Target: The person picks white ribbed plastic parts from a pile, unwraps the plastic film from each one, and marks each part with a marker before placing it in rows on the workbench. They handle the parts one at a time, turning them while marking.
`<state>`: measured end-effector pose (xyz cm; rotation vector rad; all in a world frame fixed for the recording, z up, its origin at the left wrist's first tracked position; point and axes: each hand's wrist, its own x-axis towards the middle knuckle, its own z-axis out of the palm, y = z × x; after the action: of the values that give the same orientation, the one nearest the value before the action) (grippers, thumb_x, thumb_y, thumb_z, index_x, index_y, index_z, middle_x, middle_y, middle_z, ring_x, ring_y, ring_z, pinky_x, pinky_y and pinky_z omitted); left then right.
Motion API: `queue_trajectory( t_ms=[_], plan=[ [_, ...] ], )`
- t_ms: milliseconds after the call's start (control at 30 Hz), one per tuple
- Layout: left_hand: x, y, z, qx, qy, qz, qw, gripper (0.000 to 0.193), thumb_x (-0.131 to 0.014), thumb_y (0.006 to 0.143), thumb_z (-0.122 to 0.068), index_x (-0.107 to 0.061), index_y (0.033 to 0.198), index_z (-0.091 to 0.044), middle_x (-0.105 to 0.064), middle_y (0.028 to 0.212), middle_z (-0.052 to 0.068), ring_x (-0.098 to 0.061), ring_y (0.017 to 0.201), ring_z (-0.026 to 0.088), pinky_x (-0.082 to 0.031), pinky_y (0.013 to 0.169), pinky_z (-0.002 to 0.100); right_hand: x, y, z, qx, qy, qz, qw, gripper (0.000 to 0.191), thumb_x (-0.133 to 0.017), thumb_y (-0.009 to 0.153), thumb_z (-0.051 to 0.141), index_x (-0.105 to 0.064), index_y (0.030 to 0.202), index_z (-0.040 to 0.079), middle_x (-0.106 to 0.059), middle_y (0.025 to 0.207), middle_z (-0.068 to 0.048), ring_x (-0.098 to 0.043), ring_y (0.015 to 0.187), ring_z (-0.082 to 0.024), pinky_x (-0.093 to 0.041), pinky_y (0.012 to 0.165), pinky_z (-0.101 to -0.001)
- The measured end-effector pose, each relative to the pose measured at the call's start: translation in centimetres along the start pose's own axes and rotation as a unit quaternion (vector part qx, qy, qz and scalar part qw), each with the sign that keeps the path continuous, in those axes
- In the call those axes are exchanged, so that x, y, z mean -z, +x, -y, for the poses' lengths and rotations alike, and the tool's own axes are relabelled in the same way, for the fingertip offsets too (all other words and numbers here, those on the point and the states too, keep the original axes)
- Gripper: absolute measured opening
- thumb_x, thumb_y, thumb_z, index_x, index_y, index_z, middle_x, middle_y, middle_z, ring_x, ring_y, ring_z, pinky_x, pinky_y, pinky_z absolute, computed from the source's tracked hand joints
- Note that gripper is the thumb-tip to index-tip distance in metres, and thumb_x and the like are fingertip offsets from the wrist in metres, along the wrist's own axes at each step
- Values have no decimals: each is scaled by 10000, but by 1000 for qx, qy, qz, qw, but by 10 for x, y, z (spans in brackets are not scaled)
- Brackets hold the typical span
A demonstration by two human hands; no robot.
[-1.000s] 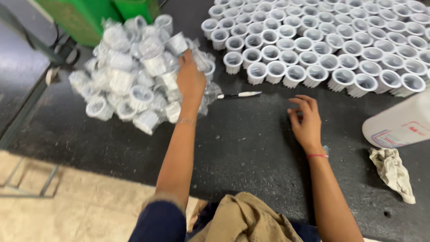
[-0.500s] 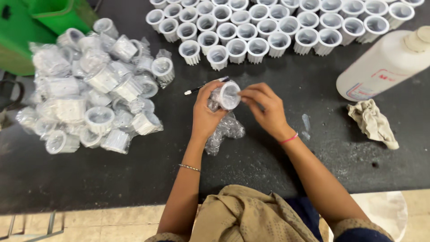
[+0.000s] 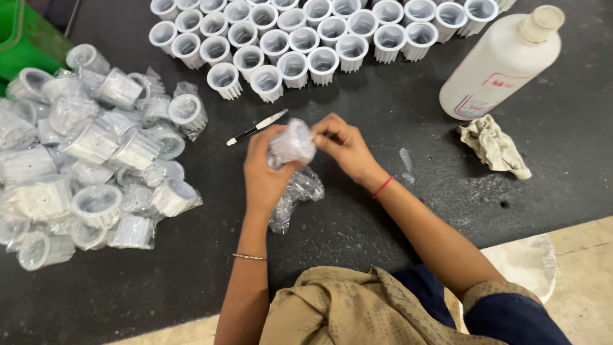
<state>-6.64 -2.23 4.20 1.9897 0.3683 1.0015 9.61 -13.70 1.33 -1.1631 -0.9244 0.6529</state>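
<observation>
Cup: a wrapped white cup (image 3: 292,143) was held above the desk (image 3: 383,211), mid-front.
Left hand (image 3: 265,176): curled around the cup.
Right hand (image 3: 345,148): fingertips pinched its plastic wrap.
Nearby: brush (image 3: 257,127), wrapped pile (image 3: 96,160) left.

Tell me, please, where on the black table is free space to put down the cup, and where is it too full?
Free: the bare table between the rows of unwrapped cups, the white bottle and the right hand; also the near strip between the wrapped pile and the left hand. Crowded: the pile at left, the rows at the top, and around the crumpled cloth.
</observation>
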Motion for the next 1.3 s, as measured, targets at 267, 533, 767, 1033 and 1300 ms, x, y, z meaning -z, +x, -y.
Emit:
queue_trajectory(
  t_ms=[267,533,767,1033,1300],
  plan=[
    [-6,-14,13,219,-351,-87,906,680,-819,803,51,-497,1393,-54,-614,1221,67,-642,965,125,-544,680,244,6,-10,9,11,26,42,999,116,-643,984,-37,-664,1069,39,-585,1121,13,-583,1047,-94,-486,934,-257],
    [-6,-17,7,156,-229,-55,959,638,-737,791,162,-536,1354,-63,-617,1223,77,-647,1045,139,-606,807,284,26,-10,42,-7,-62,-16,998,182,-627,1057,110,-686,1222,60,-660,1128,-6,-586,1004,-84,-512,923,-251],
    [-16,-19,5,126,-166,8,978,622,-719,743,194,-590,1299,-52,-630,1238,44,-630,1114,122,-596,899,277,24,-17,29,56,-215,-49,974,219,-747,954,154,-712,1122,18,-664,967,-2,-615,857,-69,-524,743,-234],
    [-24,-22,1,166,-296,65,938,636,-783,750,152,-578,1313,-60,-638,1179,33,-642,1056,120,-604,868,276,36,-4,16,-74,110,-154,979,163,-688,1025,169,-718,1098,27,-652,779,18,-533,656,-30,-417,582,-216],
    [-17,-20,-8,20,-2,-38,999,613,-807,708,130,-619,1266,-42,-606,1242,91,-628,1175,225,-501,1009,342,24,-18,49,164,-331,-177,912,108,-739,985,73,-696,1067,17,-684,950,-106,-670,786,-192,-541,709,-317]
  ],
)
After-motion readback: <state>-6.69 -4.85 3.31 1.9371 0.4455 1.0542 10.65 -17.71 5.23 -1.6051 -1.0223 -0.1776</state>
